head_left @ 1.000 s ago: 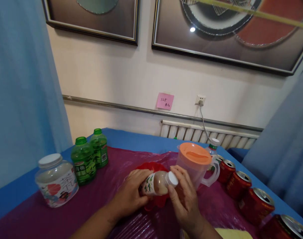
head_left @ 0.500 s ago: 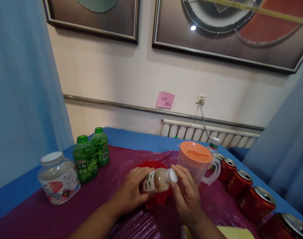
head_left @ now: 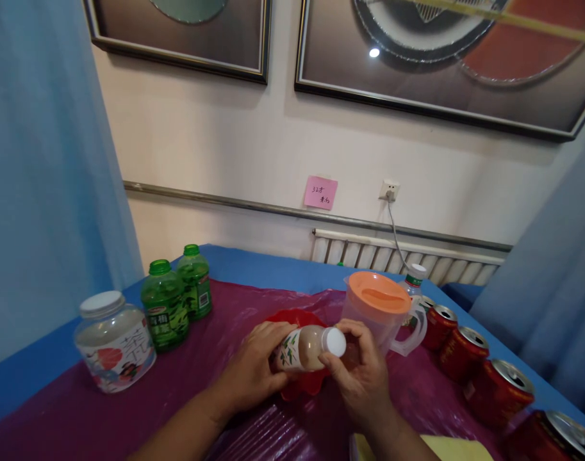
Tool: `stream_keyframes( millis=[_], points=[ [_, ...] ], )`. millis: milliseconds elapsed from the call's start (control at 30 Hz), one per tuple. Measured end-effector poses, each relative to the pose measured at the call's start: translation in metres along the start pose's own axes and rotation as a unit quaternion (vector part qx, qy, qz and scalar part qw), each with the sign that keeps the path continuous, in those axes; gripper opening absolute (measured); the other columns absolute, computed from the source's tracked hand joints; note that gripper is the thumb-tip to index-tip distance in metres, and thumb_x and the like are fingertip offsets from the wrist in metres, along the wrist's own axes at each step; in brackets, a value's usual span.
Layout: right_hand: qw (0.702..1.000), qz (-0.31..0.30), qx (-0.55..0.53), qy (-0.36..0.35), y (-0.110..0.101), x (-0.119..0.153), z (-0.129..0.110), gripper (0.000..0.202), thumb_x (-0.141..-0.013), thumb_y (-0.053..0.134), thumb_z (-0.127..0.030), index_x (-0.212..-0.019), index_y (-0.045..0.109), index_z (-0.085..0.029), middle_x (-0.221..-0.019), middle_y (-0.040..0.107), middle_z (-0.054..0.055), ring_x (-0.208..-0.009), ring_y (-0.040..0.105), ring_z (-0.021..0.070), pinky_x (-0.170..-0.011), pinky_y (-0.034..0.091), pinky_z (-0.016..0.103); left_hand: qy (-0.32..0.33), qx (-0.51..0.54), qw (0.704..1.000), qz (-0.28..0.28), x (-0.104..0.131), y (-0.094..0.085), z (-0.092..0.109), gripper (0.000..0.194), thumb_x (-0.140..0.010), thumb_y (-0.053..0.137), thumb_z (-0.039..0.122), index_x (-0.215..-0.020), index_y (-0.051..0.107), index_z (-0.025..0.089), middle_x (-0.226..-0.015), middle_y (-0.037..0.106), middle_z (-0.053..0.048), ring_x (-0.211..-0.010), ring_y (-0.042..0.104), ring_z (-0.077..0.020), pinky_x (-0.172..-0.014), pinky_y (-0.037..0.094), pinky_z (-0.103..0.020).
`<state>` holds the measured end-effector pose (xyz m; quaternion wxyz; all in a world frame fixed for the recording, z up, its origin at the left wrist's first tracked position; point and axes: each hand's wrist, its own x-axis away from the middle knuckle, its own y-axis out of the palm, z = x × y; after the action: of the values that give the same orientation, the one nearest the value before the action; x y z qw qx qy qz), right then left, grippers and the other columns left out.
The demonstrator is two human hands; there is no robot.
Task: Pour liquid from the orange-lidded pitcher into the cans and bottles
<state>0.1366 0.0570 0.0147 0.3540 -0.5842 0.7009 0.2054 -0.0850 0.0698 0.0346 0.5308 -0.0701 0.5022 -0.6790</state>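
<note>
A small clear bottle [head_left: 310, 349] with a white leaf-patterned label lies tilted in the air, its white cap [head_left: 336, 342] pointing right. Wrapped round the labelled lower body is my left hand [head_left: 256, 362]. My right hand [head_left: 366, 374] has its thumb and fingers on the cap. Beneath the bottle sits a red scalloped bowl [head_left: 299, 316], partly hidden by the hands. Just beyond my right hand stands a clear pitcher [head_left: 364, 318] with an orange lid.
On the left are a clear jar [head_left: 114, 346] with a white lid and two green bottles [head_left: 164, 307]. Several red cans [head_left: 496, 392] line the right edge, near a white-capped bottle [head_left: 415, 276]. A yellow cloth-like item [head_left: 455, 448] lies in front. Purple plastic sheeting [head_left: 248, 301] covers the blue table.
The fingers of my right hand have shifted round the cap, and more of its white top shows. My left hand keeps its hold on the bottle.
</note>
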Motion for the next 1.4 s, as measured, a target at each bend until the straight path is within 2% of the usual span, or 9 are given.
stream_keyframes(
  millis=[167, 267, 433, 533, 700, 833, 1000, 1200, 1400],
  points=[
    [0.999, 0.015, -0.009, 0.049, 0.000, 0.000, -0.006, 0.042, -0.076, 0.082, -0.039, -0.102, 0.055, -0.022, -0.107, 0.062, 0.007, -0.089, 0.065, 0.0209, -0.076, 0.057, 0.033, 0.002, -0.002, 1.000, -0.005, 0.000, -0.002, 0.005, 0.057, -0.072, 0.077, 0.025, -0.126, 0.058, 0.025, -0.125, 0.068, -0.006, -0.113, 0.060, -0.0269, -0.101, 0.046, -0.042],
    [0.999, -0.007, -0.037, 0.023, -0.003, 0.002, -0.011, 0.060, -0.081, 0.075, -0.050, -0.127, 0.052, -0.019, -0.126, 0.060, 0.015, -0.109, 0.064, 0.0285, -0.088, 0.057, 0.041, -0.003, 0.010, 1.000, -0.008, -0.001, -0.003, 0.006, 0.056, -0.073, 0.077, 0.026, -0.125, 0.058, 0.025, -0.125, 0.068, -0.006, -0.112, 0.061, -0.0265, -0.100, 0.048, -0.042],
    [0.995, -0.056, 0.011, -0.076, -0.006, 0.002, -0.012, 0.050, -0.099, 0.051, -0.022, -0.149, 0.042, -0.025, -0.144, 0.053, 0.014, -0.133, 0.052, 0.0287, -0.107, 0.046, 0.050, -0.008, 0.022, 1.000, 0.001, -0.002, -0.003, 0.004, 0.055, -0.074, 0.076, 0.027, -0.125, 0.058, 0.024, -0.126, 0.067, -0.007, -0.114, 0.061, -0.0269, -0.102, 0.046, -0.043],
    [0.992, -0.049, 0.038, -0.114, -0.007, -0.001, -0.009, 0.043, -0.097, 0.053, -0.015, -0.138, 0.053, -0.028, -0.133, 0.059, 0.011, -0.124, 0.057, 0.0250, -0.102, 0.050, 0.045, -0.007, 0.027, 1.000, -0.001, -0.001, -0.001, 0.002, 0.056, -0.073, 0.077, 0.028, -0.126, 0.058, 0.024, -0.126, 0.067, -0.007, -0.113, 0.061, -0.0266, -0.101, 0.047, -0.042],
    [0.997, -0.015, 0.048, -0.066, -0.006, -0.002, -0.008, 0.039, -0.089, 0.070, -0.027, -0.127, 0.060, -0.025, -0.118, 0.058, 0.010, -0.111, 0.060, 0.0250, -0.090, 0.055, 0.040, -0.008, 0.030, 1.000, -0.008, 0.000, 0.000, 0.004, 0.056, -0.072, 0.079, 0.028, -0.124, 0.059, 0.024, -0.122, 0.068, -0.006, -0.109, 0.060, -0.0263, -0.098, 0.048, -0.041],
    [0.995, -0.060, 0.055, -0.062, -0.010, 0.000, -0.015, 0.049, -0.095, 0.061, -0.032, -0.142, 0.053, -0.024, -0.130, 0.052, 0.014, -0.120, 0.056, 0.0281, -0.098, 0.052, 0.045, -0.011, 0.040, 0.999, -0.013, -0.001, -0.002, 0.005, 0.056, -0.072, 0.080, 0.028, -0.124, 0.058, 0.026, -0.123, 0.068, -0.005, -0.110, 0.060, -0.0262, -0.098, 0.048, -0.041],
    [0.989, -0.079, 0.062, -0.107, -0.014, -0.003, -0.016, 0.048, -0.101, 0.045, -0.017, -0.147, 0.048, -0.028, -0.141, 0.055, 0.011, -0.133, 0.050, 0.0259, -0.110, 0.043, 0.048, -0.012, 0.046, 0.999, -0.002, -0.002, -0.003, 0.006, 0.055, -0.071, 0.078, 0.023, -0.123, 0.059, 0.025, -0.124, 0.067, -0.005, -0.111, 0.060, -0.0250, -0.099, 0.048, -0.039],
    [0.993, -0.028, 0.071, -0.087, -0.009, -0.003, -0.007, 0.035, -0.093, 0.065, -0.026, -0.128, 0.061, -0.025, -0.120, 0.063, 0.010, -0.112, 0.061, 0.0250, -0.092, 0.054, 0.041, -0.001, 0.038, 0.999, -0.007, -0.001, -0.001, 0.004, 0.058, -0.069, 0.079, 0.023, -0.124, 0.059, 0.024, -0.123, 0.068, -0.004, -0.110, 0.060, -0.0248, -0.099, 0.047, -0.038],
    [0.991, -0.037, 0.079, -0.104, -0.010, -0.006, -0.012, 0.039, -0.093, 0.065, -0.029, -0.131, 0.059, -0.025, -0.121, 0.065, 0.011, -0.111, 0.062, 0.0255, -0.091, 0.054, 0.042, -0.010, 0.039, 0.999, -0.015, -0.001, -0.002, 0.003, 0.058, -0.071, 0.077, 0.024, -0.125, 0.058, 0.026, -0.126, 0.067, -0.004, -0.114, 0.060, -0.0252, -0.101, 0.047, -0.039]
  ],
)
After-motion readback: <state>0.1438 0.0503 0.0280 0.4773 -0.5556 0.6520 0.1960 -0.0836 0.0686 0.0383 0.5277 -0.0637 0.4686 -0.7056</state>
